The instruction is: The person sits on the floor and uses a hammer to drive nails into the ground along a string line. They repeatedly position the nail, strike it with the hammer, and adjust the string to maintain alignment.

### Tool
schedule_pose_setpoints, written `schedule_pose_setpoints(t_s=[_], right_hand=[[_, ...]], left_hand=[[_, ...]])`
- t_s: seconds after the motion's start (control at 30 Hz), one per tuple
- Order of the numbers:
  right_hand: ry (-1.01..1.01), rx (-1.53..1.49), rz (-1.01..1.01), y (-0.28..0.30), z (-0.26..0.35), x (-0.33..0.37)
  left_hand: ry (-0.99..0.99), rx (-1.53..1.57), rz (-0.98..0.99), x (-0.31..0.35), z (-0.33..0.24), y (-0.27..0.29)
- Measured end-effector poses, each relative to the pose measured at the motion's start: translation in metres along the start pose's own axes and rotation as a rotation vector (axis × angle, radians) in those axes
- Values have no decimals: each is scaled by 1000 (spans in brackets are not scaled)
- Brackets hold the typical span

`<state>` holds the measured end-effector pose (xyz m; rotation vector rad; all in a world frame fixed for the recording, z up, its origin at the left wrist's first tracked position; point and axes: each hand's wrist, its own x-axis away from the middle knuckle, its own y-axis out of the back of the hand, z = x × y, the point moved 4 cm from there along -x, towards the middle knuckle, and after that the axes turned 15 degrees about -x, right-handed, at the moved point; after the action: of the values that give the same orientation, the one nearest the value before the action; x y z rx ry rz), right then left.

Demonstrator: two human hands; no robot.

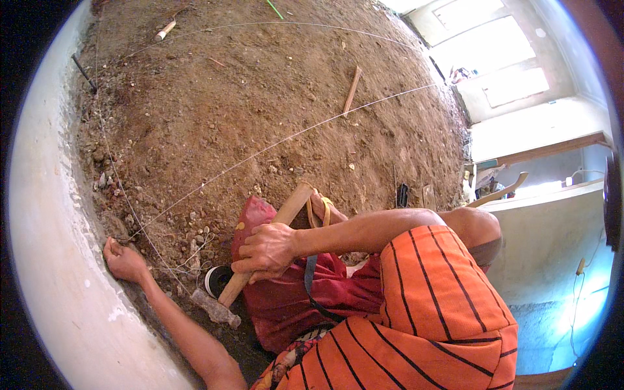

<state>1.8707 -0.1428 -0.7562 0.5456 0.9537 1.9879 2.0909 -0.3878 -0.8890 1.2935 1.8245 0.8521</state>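
My left hand (127,261) is low against the pale wall, its fingers closed in a pinch. Whatever they hold is too small to make out. A thin white string (286,138) stretches over the soil and ends close to those fingertips. My right hand (268,250) is wrapped round the wooden handle of a hammer (296,203). The hammer's dusty head (216,308) points down toward the ground, near a black-and-white shoe (218,281). Beyond the handle's upper end, a yellow strap (325,207) shows, partly hidden.
Loose brown soil (260,84) spreads ahead, with a wooden stick (352,91) on it. Another wooden-handled tool (165,30) lies far left. A dark rod (83,71) stands by the wall (45,214). At right rises a ledge (539,201) with items on it.
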Motion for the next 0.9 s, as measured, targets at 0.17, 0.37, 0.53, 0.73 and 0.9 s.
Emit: schedule_pose_setpoints(t_s=[0.17,0.37,0.53,0.73,0.9], right_hand=[[-8,3,-8,-1,2,1],[-12,27,4,-2,3,1],[-1,31,-2,-1,4,1],[2,26,-14,-1,4,1],[14,31,-37,-2,3,1]], left_hand=[[23,-40,23,2,-9,7],[37,-10,41,2,-8,6],[23,23,28,2,-5,5],[-1,-7,13,1,-8,7],[23,-13,27,2,-12,11]])
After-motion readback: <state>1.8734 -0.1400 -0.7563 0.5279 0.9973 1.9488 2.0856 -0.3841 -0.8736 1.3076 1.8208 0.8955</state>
